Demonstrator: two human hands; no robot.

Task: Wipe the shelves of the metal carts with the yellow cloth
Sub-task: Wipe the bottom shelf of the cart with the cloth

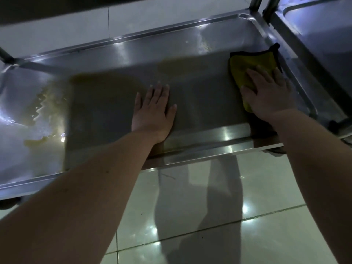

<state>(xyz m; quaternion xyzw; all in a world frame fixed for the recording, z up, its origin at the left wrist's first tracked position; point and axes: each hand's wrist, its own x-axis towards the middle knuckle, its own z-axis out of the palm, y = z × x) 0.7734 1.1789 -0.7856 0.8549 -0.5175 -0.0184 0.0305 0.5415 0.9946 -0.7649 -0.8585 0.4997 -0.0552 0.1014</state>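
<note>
Yellow cloth [251,67] under right hand [266,92] on steel shelf [200,96].

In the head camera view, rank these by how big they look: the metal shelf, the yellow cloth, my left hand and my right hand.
1. The metal shelf, by far the largest.
2. The left hand and right hand look alike, so they tie.
The yellow cloth is partly hidden under the right hand, so its rank against the hands is unsure.
</note>
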